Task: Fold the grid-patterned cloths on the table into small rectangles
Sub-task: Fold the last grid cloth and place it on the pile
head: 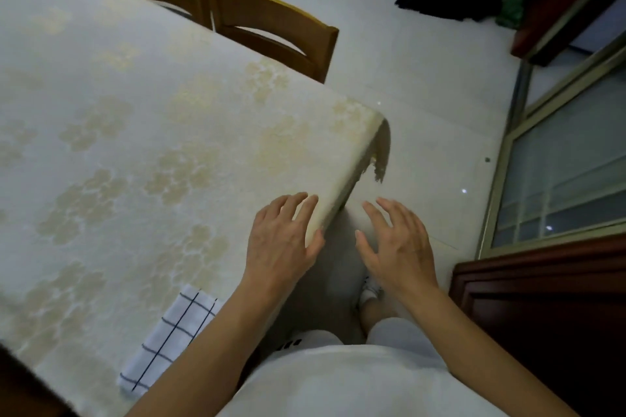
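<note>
The left hand is open, fingers spread and nearly straight, holding nothing; it lies over the near right edge of the counter, and I cannot tell whether the fingertips touch the surface. The right hand is open too, fingers fanned and empty, held just beside the counter's edge over the pale tiled floor. A white cloth with a dark grid pattern lies folded into a rectangle on the counter close to the person, below the left hand, its right side hidden by the left forearm. The counter wears a cream cover with faint gold flowers. Two wooden chairs stand at its far side. A dark wood cabinet stands on the right, with a metal-framed glass door beyond it.
</note>
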{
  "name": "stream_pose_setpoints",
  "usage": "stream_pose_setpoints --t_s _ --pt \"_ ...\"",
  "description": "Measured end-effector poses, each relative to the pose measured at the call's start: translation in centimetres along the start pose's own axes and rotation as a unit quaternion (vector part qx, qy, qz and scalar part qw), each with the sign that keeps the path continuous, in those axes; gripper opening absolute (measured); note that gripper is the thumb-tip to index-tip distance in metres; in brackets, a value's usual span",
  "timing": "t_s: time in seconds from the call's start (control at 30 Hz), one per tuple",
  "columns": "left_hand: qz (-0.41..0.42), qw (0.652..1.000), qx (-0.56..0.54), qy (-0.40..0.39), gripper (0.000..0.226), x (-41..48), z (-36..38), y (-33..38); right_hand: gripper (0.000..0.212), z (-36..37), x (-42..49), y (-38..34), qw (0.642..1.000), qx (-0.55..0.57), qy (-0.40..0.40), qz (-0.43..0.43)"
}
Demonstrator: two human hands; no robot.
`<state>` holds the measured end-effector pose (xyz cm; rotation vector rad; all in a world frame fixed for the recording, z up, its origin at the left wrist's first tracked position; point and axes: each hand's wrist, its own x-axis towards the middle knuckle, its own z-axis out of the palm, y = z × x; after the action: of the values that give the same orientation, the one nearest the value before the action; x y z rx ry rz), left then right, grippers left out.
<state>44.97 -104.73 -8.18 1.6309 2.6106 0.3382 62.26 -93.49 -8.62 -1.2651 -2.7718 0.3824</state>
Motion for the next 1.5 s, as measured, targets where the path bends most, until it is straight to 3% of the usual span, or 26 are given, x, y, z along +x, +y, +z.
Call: stream_pose_setpoints --t_s 0.27,0.83,1.03,1.2,1.5 --pt "0.048 0.998 0.015 -0.031 0.053 8.6 2.2 6.3 0.061 -1.5 5.3 7.5 0.999 0.010 0.015 0.048" --pt "0.062 0.993 0.046 -0.089 0.058 32.8 7.7 23.9 0.055 -7.7 22.8 29.5 0.999 0.015 0.015 0.040" --pt "0.050 0.993 0.041 -0.102 0.063 38.6 8.4 25.7 0.056 -8.3 27.6 33.2 0.999 0.018 0.012 0.050" --pt "0.007 0.997 0.022 -0.074 0.054 44.3 9.5 25.5 0.058 -8.5 32.7 35.0 0.999 0.018 0.010 0.043" --pt "-0.055 0.997 -0.017 -0.044 0.056 57.4 11.4 22.1 0.055 -8.5 48.5 36.7 1.000 -0.002 0.000 -0.014"
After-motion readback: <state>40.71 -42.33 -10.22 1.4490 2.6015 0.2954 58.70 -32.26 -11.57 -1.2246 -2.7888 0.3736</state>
